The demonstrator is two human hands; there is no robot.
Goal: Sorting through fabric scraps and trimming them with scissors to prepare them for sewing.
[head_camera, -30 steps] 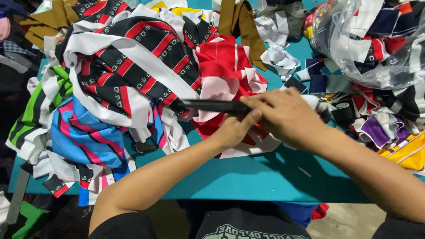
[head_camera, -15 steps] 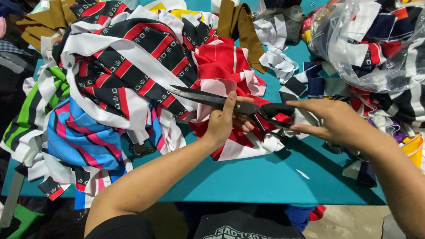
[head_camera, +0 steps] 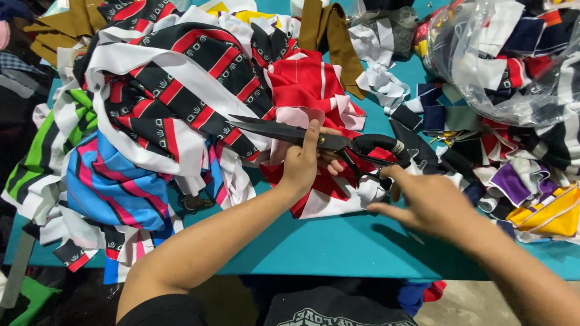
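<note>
Large black scissors (head_camera: 314,137) lie over a red and white fabric piece (head_camera: 314,96), blades open and pointing left. My left hand (head_camera: 305,162) grips the scissors near the pivot, thumb raised along the blade. My right hand (head_camera: 432,202) hovers just right of the black handles (head_camera: 377,147), fingers spread, holding nothing. A heap of black, red and white striped cloth (head_camera: 169,90) lies to the left of the blades.
Blue, pink and green striped fabric (head_camera: 115,187) hangs over the teal table's (head_camera: 338,247) left front edge. A clear plastic bag of scraps (head_camera: 513,60) sits back right. Purple and yellow scraps (head_camera: 544,205) lie at right; brown cloth (head_camera: 329,36) at back.
My right hand has let go of the scissors and drawn back to the right. My left hand has taken hold of them near the pivot, and the blades now stand open.
</note>
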